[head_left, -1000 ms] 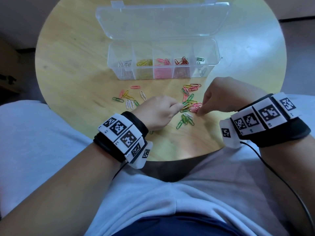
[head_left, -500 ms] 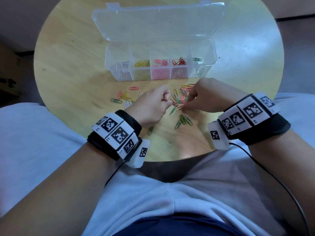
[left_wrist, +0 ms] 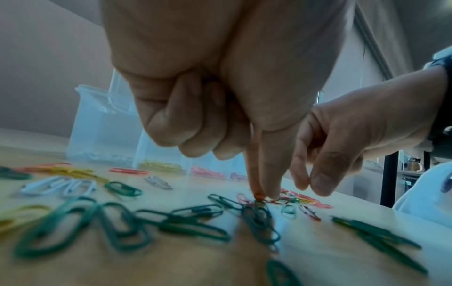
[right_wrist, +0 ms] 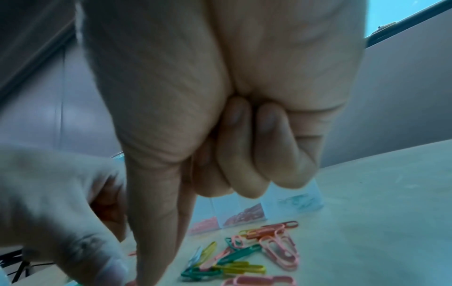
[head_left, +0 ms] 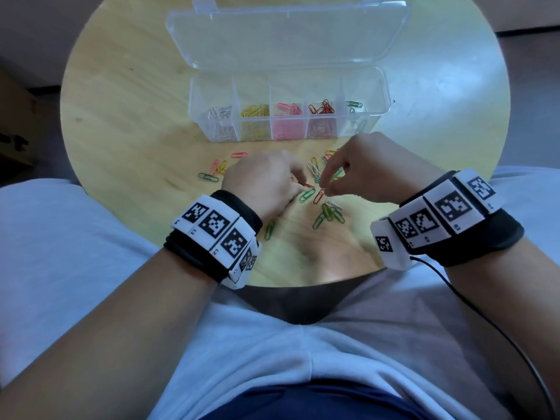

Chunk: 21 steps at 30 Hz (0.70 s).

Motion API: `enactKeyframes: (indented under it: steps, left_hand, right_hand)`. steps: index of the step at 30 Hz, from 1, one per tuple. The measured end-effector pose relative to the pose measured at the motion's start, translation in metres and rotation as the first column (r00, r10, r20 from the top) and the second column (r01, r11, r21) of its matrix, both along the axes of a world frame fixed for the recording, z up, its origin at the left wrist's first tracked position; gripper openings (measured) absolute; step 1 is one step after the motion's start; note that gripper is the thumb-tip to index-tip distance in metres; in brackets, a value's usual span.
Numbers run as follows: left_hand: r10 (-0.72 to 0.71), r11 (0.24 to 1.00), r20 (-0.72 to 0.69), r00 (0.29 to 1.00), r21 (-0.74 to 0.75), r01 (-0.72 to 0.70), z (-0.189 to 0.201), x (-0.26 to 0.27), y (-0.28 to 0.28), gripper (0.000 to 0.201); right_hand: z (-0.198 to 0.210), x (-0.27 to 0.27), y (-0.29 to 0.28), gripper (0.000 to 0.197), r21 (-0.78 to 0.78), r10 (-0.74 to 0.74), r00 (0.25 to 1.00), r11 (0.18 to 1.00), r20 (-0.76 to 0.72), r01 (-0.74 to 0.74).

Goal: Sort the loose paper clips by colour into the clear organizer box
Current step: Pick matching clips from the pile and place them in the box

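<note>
The clear organizer box (head_left: 200, 128) stands open at mid-table, holding white, yellow, pink, red and green clips in separate compartments. Loose paper clips (head_left: 328, 213) lie scattered in front of it. My left hand (head_left: 298, 184) pinches a red paper clip (head_left: 309, 185) between thumb and index finger, tips down on the table (left_wrist: 265, 195), its other fingers curled. My right hand (head_left: 324, 184) hovers just beside it. Its thumb and index finger point down with nothing between them (left_wrist: 311, 183), just above another red clip (head_left: 318, 196).
The box lid (head_left: 288, 34) lies folded back behind the box. Several more clips (head_left: 218, 168) lie left of my left hand, and a mixed pile (right_wrist: 257, 249) right of my right. The round wooden table (head_left: 121, 116) ends at my lap.
My right hand has moved left from the mixed pile to meet the left hand. The left fingertips now pinch a red clip, and the pile is more spread out.
</note>
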<state>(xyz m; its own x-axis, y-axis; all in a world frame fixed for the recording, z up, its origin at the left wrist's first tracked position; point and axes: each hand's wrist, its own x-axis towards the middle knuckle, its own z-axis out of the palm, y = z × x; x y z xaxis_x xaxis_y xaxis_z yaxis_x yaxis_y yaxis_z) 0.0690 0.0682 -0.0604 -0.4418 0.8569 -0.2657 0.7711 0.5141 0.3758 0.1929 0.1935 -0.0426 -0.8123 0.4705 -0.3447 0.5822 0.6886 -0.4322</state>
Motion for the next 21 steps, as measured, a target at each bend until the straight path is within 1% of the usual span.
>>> enactKeyframes:
  steps: [4,8,12,13,15,17,19,21]
  left_hand:
    - [0.037,0.999,-0.093,0.995,-0.029,-0.04,0.005,0.001,0.0,0.016]
    - [0.035,0.998,-0.103,0.994,-0.045,-0.04,0.006,0.004,0.001,0.013]
    - [0.04,0.998,-0.095,0.995,-0.053,-0.045,0.008,0.005,0.001,0.016]
    - [0.051,0.997,-0.068,0.996,-0.049,-0.054,0.008,0.004,0.001,0.018]
    - [0.071,0.997,0.038,0.997,-0.046,-0.07,0.007,0.0,0.0,0.024]
    - [0.046,0.998,0.128,0.991,-0.051,-0.04,0.007,-0.002,0.001,0.031]
    - [0.046,0.999,0.187,0.981,-0.033,-0.041,0.007,-0.002,0.001,0.034]
    - [0.048,0.998,0.228,0.972,0.02,-0.054,0.005,-0.002,0.002,0.034]
  right_hand:
    - [-0.005,-0.003,0.0,0.013,0.009,0.015,1.0,1.0,0.011,-0.016]
    - [-0.008,-0.005,-0.003,0.017,0.008,0.017,0.999,1.0,0.05,-0.017]
    - [-0.008,-0.008,-0.007,0.011,0.046,-0.026,0.994,0.999,0.105,0.021]
    - [-0.007,-0.01,-0.008,0.014,0.059,-0.031,0.99,0.998,0.135,0.023]
    - [-0.007,-0.012,-0.011,0.027,0.104,-0.043,0.978,0.994,0.202,0.022]
    - [-0.008,-0.013,-0.014,0.038,0.182,-0.055,0.968,0.983,0.245,0.009]
    - [-0.008,-0.014,-0.016,0.04,0.236,-0.061,0.965,0.972,0.253,0.0]
    - [-0.008,-0.013,-0.015,0.038,0.234,-0.064,0.965,0.972,0.253,0.003]
